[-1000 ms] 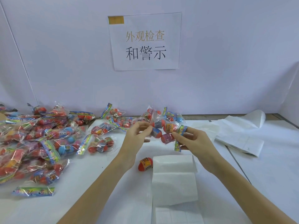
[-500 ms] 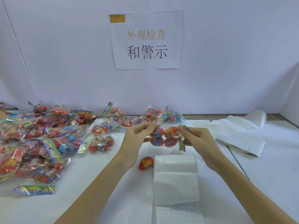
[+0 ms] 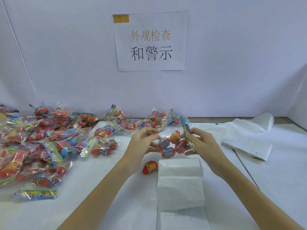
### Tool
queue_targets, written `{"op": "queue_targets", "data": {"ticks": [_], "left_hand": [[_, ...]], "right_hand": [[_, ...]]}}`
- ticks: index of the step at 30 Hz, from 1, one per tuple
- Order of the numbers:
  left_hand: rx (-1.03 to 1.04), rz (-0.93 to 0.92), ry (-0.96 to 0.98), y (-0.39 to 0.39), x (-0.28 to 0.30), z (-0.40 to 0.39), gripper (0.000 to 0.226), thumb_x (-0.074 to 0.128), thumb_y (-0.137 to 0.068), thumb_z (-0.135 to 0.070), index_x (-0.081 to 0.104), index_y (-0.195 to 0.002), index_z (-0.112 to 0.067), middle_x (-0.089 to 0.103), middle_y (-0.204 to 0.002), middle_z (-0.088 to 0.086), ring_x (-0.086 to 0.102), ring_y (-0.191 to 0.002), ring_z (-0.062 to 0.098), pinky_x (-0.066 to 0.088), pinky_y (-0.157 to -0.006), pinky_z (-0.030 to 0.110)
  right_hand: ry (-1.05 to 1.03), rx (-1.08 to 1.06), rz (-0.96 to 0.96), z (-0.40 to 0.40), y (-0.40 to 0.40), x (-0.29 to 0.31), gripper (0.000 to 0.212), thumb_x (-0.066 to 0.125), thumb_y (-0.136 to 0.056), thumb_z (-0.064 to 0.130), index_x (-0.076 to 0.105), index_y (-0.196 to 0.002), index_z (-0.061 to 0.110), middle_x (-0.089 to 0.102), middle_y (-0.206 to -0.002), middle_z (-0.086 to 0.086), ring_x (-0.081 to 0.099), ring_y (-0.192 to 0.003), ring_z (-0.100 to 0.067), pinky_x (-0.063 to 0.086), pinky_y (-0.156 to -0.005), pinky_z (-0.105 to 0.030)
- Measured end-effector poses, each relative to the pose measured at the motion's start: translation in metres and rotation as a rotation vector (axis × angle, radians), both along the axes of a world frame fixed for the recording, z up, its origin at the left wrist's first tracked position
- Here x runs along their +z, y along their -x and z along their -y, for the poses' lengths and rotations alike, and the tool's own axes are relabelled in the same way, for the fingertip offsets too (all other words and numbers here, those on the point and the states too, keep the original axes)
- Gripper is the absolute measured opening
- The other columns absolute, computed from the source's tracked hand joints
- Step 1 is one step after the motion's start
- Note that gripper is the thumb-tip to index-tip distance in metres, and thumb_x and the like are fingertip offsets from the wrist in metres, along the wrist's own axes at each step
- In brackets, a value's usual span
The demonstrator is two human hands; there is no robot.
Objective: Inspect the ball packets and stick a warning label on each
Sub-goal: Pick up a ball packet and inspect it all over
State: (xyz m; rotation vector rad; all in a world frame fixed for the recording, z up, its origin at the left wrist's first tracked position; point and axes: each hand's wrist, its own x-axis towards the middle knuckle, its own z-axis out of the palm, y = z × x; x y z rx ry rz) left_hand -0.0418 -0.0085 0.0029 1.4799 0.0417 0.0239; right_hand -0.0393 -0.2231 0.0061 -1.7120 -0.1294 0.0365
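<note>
Held packet: a clear ball packet (image 3: 172, 143) with orange-red balls is held up above the white table (image 3: 99, 188), between the two hands and just behind the label sheet.
Left hand: the left hand (image 3: 141, 143) is closed in a pinch on the plain film end of the packet, thumb and fingertips together.
Right hand: the right hand (image 3: 201, 143) is clamped on the colourful header strip (image 3: 186, 135) at the packet's other end, fingers curled round it.
Label supply: a white label sheet (image 3: 180, 183) lies flat on the table directly below the packet; faint grid lines are seen at its near end, but individual labels cannot be made out.
Loose ball: one orange ball (image 3: 150, 166) lies unbagged on the table, touching or just beside the sheet's far left corner.
Other packets: a large packet pile (image 3: 38, 146) is spread at the left, with more along the wall.
Step judged: inspection is taken to be under way; no label is seen on the held packet.
Risk, seal: since a ball is already loose, a split seam may be suspected; if the film is stretched between the pinches, more balls could drop out.
Risk, rolling: the loose ball could be knocked and rolled off when a label is reached for.
Risk, mixing: labelled and unlabelled packets could be confused, as no clear separation is visible.
</note>
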Motion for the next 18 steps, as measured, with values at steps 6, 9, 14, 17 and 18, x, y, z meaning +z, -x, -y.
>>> {"op": "queue_targets", "data": {"ticks": [6,9,14,17,18], "left_hand": [[-0.062,0.149,-0.288,0.005,-0.008,0.012,0.01,0.072,-0.097,-0.032,0.079,-0.099,-0.025,0.075,-0.092,-0.003,0.068,-0.074,0.005,0.053,-0.064,0.018],[0.054,0.147,-0.232,0.001,-0.009,0.01,0.011,0.072,-0.097,-0.03,0.079,-0.099,-0.023,0.076,-0.099,-0.001,0.072,-0.088,0.009,0.056,-0.067,0.017],[-0.009,0.137,-0.234,0.0,-0.008,0.005,0.018,0.071,-0.097,-0.033,0.076,-0.096,-0.016,0.077,-0.093,0.003,0.072,-0.081,0.013,0.059,-0.071,0.023],[0.002,0.182,-0.255,0.001,-0.008,0.006,0.022,0.069,-0.099,-0.028,0.071,-0.093,-0.007,0.075,-0.086,0.005,0.068,-0.071,0.012,0.06,-0.069,0.029],[0.011,0.191,-0.255,0.001,-0.007,0.006,0.021,0.068,-0.1,-0.026,0.071,-0.093,-0.006,0.073,-0.082,0.001,0.066,-0.068,0.01,0.058,-0.066,0.029]], "right_hand": [[0.093,0.051,0.046,-0.008,0.003,-0.003,0.035,0.054,-0.106,0.042,0.074,-0.099,0.014,0.078,-0.086,-0.009,0.074,-0.071,-0.016,0.059,-0.065,-0.026],[-0.081,0.085,-0.017,-0.007,0.003,-0.001,0.025,0.069,-0.097,0.038,0.077,-0.108,0.017,0.081,-0.092,-0.005,0.076,-0.082,-0.015,0.059,-0.07,-0.023],[-0.072,0.042,0.014,-0.002,0.002,-0.002,0.014,0.074,-0.095,0.028,0.081,-0.105,0.021,0.082,-0.096,-0.001,0.075,-0.088,-0.012,0.057,-0.076,-0.024],[-0.095,0.042,0.005,-0.002,0.003,-0.003,0.013,0.074,-0.095,0.028,0.083,-0.102,0.022,0.082,-0.097,-0.001,0.074,-0.091,-0.013,0.057,-0.084,-0.026],[-0.113,0.042,-0.004,-0.001,0.003,-0.002,0.014,0.072,-0.096,0.029,0.083,-0.103,0.022,0.081,-0.099,-0.001,0.074,-0.092,-0.012,0.057,-0.087,-0.026]]}}
